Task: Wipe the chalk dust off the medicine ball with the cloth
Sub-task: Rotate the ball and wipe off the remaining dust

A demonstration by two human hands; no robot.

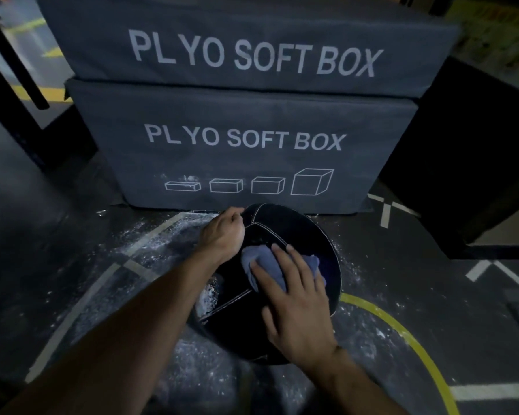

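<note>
The large black stitched-panel medicine ball [285,232] sits on the dark gym floor [57,235], just in front of the lower of two stacked grey padded boxes [243,151] printed "PLYO SOFT BOX". Pale seam lines divide its dark surface into panels, and a patch of white chalk dust [209,296] clings to its lower left side (more white powder lies scattered over the floor and its painted lines around the ball). A crumpled blue-grey cloth [262,260] lies on the ball's upper surface. The right hand [294,304] presses flat on the cloth, fingers spread and extended, so the cloth is pinned under the palm and fingers rather than gripped. The left hand [224,232] rests against the ball's upper left edge, fingers curled over the far side; it is steadying the ball, and the fingertips are hidden.
</note>
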